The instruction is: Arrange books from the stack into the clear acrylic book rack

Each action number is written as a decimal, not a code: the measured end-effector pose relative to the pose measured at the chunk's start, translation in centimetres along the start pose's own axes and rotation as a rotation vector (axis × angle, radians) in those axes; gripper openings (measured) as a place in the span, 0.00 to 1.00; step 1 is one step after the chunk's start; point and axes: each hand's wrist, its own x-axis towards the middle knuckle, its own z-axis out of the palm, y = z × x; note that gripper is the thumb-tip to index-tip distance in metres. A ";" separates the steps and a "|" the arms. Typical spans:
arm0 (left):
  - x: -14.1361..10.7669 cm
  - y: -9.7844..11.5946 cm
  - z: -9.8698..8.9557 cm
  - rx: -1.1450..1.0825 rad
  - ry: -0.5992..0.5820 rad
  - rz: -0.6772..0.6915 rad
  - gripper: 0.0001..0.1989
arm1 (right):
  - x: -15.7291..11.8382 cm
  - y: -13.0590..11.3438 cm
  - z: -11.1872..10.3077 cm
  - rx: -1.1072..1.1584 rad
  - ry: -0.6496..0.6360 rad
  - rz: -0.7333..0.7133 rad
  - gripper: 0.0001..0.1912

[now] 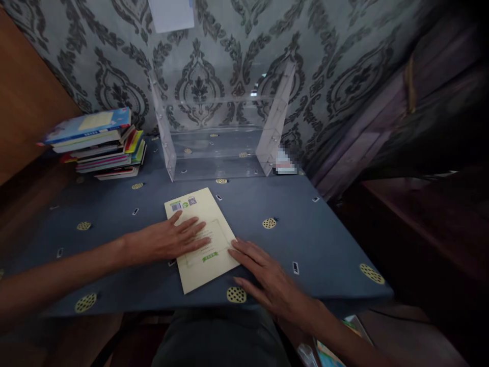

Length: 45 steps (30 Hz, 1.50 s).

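Centrally, pale book (208, 267) flat on table (324, 239) — your left hand (179, 237) palm-down across it, grip spread; your right hand (263, 272) at its edge, fingers apart. Clear rack (269, 137) behind — book stack (110, 145) leftward.

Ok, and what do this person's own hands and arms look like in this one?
The left hand and right hand are bare, with no gloves, and no rings show on the fingers. No watch, bracelet or marking is visible at either wrist, and no sleeve shows on the left forearm or right forearm.
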 end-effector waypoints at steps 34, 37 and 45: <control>1.7 -1.6 1.2 -1.562 0.735 -0.977 0.21 | 10.4 1.6 0.0 1.009 0.021 0.511 0.26; 0.3 -2.6 1.5 -1.181 0.544 -0.985 0.19 | 10.3 2.3 0.1 0.869 -0.088 0.553 0.27; 0.3 -2.6 1.5 -0.202 0.417 -0.895 0.08 | 11.1 2.8 -2.0 0.130 -0.087 0.481 0.17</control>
